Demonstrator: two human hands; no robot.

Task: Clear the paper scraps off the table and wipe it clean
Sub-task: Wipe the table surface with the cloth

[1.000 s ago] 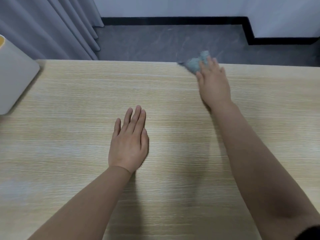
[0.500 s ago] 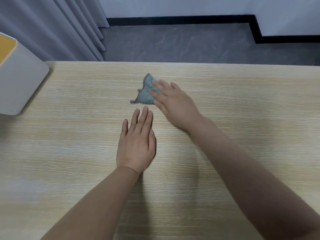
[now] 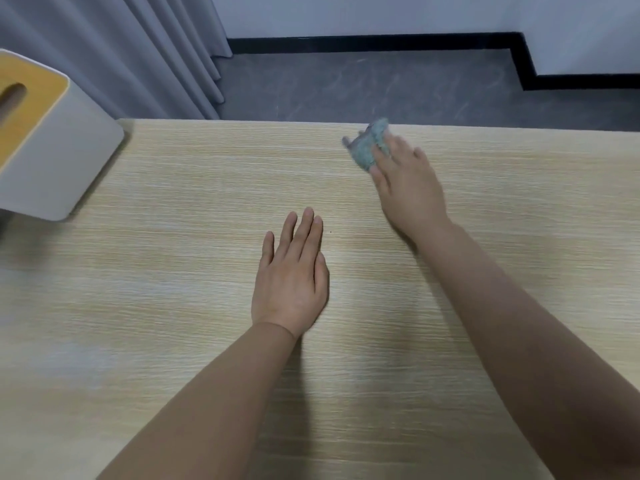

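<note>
The right hand lies over a blue-grey cloth, fingers stretched forward and pressing it down onto the table. The cloth is bunched and blurred; most of it shows ahead and to the left of the fingertips, right at the table's far edge. Whether the thumb hooks under the cloth cannot be told.

The left hand lies flat on the table, palm down, fingers straight and close together, holding nothing. It sits nearer the person than the right hand and to its left, the two hands well apart, with bare wood between them. Both forearms are bare and reach in from the near edge; each casts a soft shadow on the wood to its right.

No paper scraps show on the visible part of the table.

Far to the left of the left hand, at the table's left side, stands a white box with rounded corners and a yellow top that has a slot in it. Beyond the far edge, past the right hand, lies a dark grey floor with a black skirting along a pale wall. Grey curtains hang at the far left.
</note>
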